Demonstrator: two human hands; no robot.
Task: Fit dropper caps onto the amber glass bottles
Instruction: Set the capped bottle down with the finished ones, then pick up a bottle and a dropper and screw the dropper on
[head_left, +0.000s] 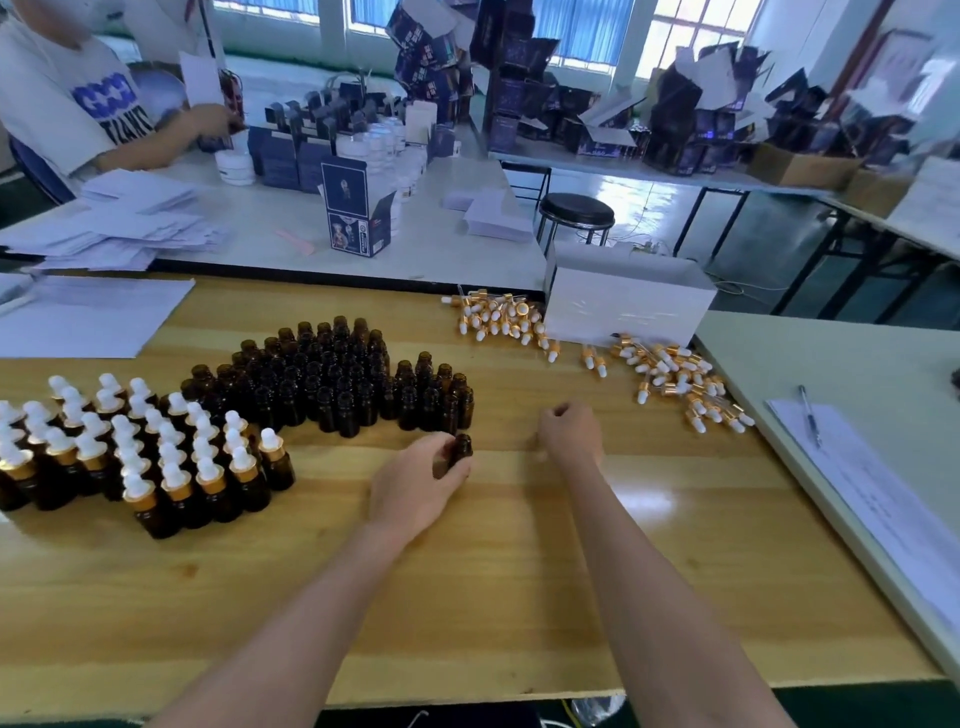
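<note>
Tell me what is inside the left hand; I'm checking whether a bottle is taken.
The left hand grips one uncapped amber bottle; its neck and shoulder show, but its base is covered by the hand.

Daylight came through blue-blinded windows (587, 26) | pale glossy floor (649, 202) shone | light wooden bench (467, 597) stood before a long white table (457, 252) | round black stool (576, 210) beside it

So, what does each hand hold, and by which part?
The left hand grips a small uncapped amber glass bottle round its body. The right hand is curled; whether it holds anything cannot be told.
</note>
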